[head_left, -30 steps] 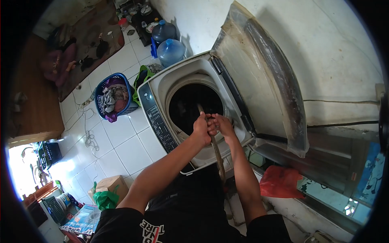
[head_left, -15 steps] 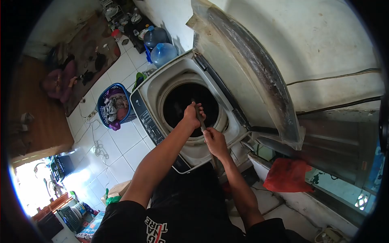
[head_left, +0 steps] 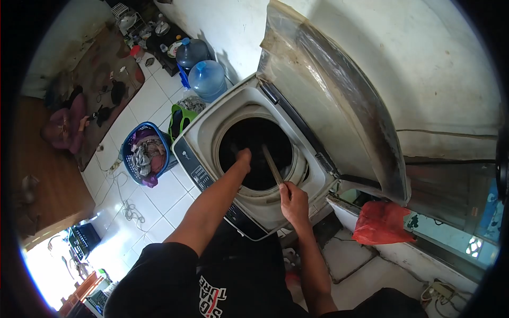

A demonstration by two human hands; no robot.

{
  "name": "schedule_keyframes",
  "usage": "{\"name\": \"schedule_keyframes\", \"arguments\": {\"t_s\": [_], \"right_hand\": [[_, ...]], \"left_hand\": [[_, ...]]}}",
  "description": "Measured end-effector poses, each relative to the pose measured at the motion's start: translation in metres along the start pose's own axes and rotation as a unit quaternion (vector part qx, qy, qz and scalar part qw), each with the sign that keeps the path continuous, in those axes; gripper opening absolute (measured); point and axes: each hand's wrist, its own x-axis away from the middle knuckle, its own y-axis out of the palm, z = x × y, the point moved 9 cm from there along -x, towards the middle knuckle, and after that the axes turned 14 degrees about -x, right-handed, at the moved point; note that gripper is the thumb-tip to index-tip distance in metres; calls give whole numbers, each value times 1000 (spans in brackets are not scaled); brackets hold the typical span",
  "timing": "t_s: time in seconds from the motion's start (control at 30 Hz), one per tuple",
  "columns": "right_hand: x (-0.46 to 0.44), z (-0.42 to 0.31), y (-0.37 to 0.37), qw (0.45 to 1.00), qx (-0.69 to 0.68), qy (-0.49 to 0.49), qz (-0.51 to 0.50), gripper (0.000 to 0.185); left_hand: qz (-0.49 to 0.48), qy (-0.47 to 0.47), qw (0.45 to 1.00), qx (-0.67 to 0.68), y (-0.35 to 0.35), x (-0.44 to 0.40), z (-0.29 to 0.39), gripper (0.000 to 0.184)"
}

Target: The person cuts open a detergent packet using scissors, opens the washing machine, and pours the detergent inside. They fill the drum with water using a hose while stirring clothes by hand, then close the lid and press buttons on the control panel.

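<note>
In front of me a top-load washing machine (head_left: 241,212) stands with its lid (head_left: 339,100) raised against the wall. My left hand (head_left: 244,157) reaches down into the dark drum (head_left: 257,130); shade hides its fingers. My right hand (head_left: 293,200), at the near right rim of the tub, is closed around a long, narrow grey-brown length that looks like a hose (head_left: 273,164). Its far end slants into the drum, to the right of my left hand. What lies inside the drum is too dark to make out.
A blue laundry basket (head_left: 127,153) of clothes sits left of the machine, with a green bag (head_left: 180,121) beside it. Two water jugs (head_left: 207,79) stand behind. A red plastic bag (head_left: 379,222) hangs at the right. Cables (head_left: 131,211) trail across the tiles. A person (head_left: 63,127) is at the far left.
My left hand has let go of the hose and moved lower, into the drum. My right hand keeps its hold and has shifted slightly right and nearer to me.
</note>
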Motion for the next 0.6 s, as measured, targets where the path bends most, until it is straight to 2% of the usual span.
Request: {"name": "schedule_keyframes", "arguments": {"t_s": [0.1,0.17,0.2,0.27,0.37,0.5,0.53,0.57,0.6], "right_hand": [[-1,-1,8,1000,-5,20,12,30],[2,5,13,999,-5,23,22,30],[3,11,15,999,-13,11,42,31],[2,6,14,997,-20,1,71,32],[3,-9,16,998,-23,23,58,29],[12,-20,17,997,-23,38,65,27],[12,-23,16,997,-16,44,67,27],[14,-27,16,997,-11,45,67,27],[14,-30,15,996,-23,53,71,27]], "left_hand": [[-30,18,996,-79,8,-23,4,61],[51,39,978,-198,7,-40,3,58],[47,40,977,-204,9,-54,0,58],[-8,158,932,-326,29,-82,9,44],[-27,172,924,-340,27,-66,22,52],[-51,179,913,-363,29,-92,27,52],[-85,273,803,-524,46,-82,38,57],[-114,352,656,-657,63,-71,35,64],[-117,355,658,-654,65,-68,34,64]]}}
